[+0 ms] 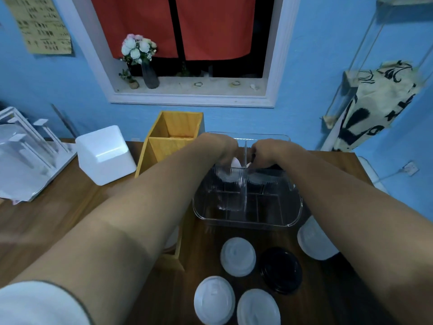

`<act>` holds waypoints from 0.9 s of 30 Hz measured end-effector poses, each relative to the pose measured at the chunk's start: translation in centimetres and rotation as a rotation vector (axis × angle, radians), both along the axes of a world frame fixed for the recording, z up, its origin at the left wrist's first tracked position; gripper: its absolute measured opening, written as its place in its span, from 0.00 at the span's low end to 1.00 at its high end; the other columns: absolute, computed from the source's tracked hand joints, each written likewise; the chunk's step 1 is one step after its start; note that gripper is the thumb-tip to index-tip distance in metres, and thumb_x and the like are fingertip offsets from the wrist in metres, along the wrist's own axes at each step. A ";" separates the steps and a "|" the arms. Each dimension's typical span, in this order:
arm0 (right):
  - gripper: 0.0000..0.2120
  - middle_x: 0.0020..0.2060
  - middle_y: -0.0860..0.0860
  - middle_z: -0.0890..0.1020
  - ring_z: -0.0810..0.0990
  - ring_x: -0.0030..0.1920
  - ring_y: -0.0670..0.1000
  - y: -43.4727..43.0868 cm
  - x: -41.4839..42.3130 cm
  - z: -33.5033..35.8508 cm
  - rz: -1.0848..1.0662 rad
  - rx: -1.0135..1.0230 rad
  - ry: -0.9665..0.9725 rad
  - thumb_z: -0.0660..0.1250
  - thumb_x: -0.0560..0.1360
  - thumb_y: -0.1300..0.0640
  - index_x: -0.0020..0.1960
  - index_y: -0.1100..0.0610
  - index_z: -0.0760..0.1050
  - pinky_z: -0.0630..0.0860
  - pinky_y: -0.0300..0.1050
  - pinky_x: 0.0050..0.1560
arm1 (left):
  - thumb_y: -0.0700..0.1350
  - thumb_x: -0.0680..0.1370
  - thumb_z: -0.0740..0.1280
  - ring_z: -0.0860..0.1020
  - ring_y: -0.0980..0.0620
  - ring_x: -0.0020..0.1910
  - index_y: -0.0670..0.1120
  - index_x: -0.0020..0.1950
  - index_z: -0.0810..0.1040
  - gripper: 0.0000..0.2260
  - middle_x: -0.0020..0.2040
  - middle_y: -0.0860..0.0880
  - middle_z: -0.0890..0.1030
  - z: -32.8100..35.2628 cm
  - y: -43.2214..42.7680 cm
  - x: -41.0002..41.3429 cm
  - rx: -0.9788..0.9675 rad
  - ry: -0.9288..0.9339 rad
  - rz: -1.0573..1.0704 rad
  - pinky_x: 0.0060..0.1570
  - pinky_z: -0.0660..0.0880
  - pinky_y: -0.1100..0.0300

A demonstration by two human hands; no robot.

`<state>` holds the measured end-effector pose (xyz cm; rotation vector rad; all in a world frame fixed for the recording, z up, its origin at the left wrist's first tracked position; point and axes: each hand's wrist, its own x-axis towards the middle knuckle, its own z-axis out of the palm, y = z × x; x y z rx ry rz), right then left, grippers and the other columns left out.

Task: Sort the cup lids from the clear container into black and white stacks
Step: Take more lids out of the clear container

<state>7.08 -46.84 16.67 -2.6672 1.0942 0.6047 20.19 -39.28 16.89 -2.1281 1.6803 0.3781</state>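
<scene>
Head view: wooden table [70, 207], blue wall [58, 90]; left hand [222, 148] pinches white lid [235, 163], right hand's [269, 153] grip unclear.

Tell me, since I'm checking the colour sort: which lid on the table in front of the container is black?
The black lid, between the white lid to its left and another white one by the right forearm. All the others there are white.

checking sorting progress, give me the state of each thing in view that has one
clear container: upright on the table, near compartments look empty
left hand: reaching into the far part, on a white lid
right hand: reaching in too, grasp unclear
white lids: four flat on the table, apart, unstacked
black lid: flat on the table, single
wooden box: open-topped
</scene>
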 end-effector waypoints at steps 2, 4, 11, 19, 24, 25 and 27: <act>0.26 0.50 0.50 0.81 0.80 0.51 0.55 -0.2 0.3 -0.3 0.016 -0.011 0.045 0.71 0.64 0.35 0.56 0.49 0.78 0.77 0.48 0.53 | 0.61 0.65 0.82 0.81 0.47 0.43 0.50 0.66 0.79 0.33 0.47 0.51 0.81 0.0 -0.7 0.2 0.042 -0.043 -0.021 0.49 0.81 0.51; 0.20 0.50 0.51 0.81 0.80 0.50 0.56 -0.5 0.1 -0.6 0.024 -0.021 0.027 0.71 0.69 0.40 0.56 0.50 0.78 0.76 0.47 0.50 | 0.60 0.61 0.84 0.81 0.45 0.47 0.52 0.66 0.79 0.37 0.48 0.52 0.81 0.2 -1.3 0.3 0.081 -0.075 -0.061 0.53 0.81 0.48; 0.15 0.51 0.52 0.80 0.76 0.50 0.55 -1.2 -1.6 -0.7 -0.023 -0.035 -0.300 0.70 0.73 0.46 0.54 0.54 0.75 0.72 0.46 0.46 | 0.49 0.71 0.78 0.84 0.44 0.52 0.52 0.63 0.79 0.21 0.44 0.47 0.81 -0.3 -1.4 0.3 0.254 -0.160 -0.166 0.52 0.82 0.49; 0.16 0.41 0.41 0.78 0.76 0.41 0.45 0.4 -4.4 0.5 -0.256 0.023 -0.783 0.75 0.68 0.50 0.53 0.51 0.76 0.75 0.43 0.42 | 0.60 0.66 0.80 0.79 0.45 0.51 0.52 0.71 0.76 0.36 0.53 0.48 0.81 1.8 -0.5 1.2 0.022 -0.186 -0.296 0.52 0.80 0.49; 0.16 0.46 0.41 0.78 0.77 0.44 0.41 3.6 -6.8 2.5 -0.412 0.089 -1.121 0.73 0.70 0.53 0.56 0.47 0.77 0.70 0.31 0.40 | 0.63 0.65 0.79 0.78 0.42 0.53 0.50 0.65 0.78 0.33 0.55 0.47 0.81 6.6 2.5 1.4 -0.148 -0.137 -0.248 0.52 0.79 0.47; 0.15 0.48 0.40 0.79 0.77 0.46 0.39 4.5 -7.6 2.6 -0.429 0.123 -1.180 0.73 0.70 0.54 0.56 0.47 0.78 0.72 0.31 0.43 | 0.63 0.65 0.78 0.77 0.42 0.53 0.51 0.65 0.78 0.33 0.55 0.47 0.81 7.2 3.4 1.3 -0.178 -0.123 -0.242 0.52 0.79 0.47; 0.14 0.49 0.38 0.79 0.77 0.48 0.36 6.8 -9.5 2.6 -0.450 0.196 -1.275 0.73 0.71 0.55 0.56 0.47 0.78 0.73 0.31 0.46 | 0.64 0.65 0.77 0.77 0.43 0.52 0.52 0.62 0.77 0.30 0.54 0.48 0.82 8.4 5.6 0.7 -0.256 -0.099 -0.236 0.50 0.79 0.48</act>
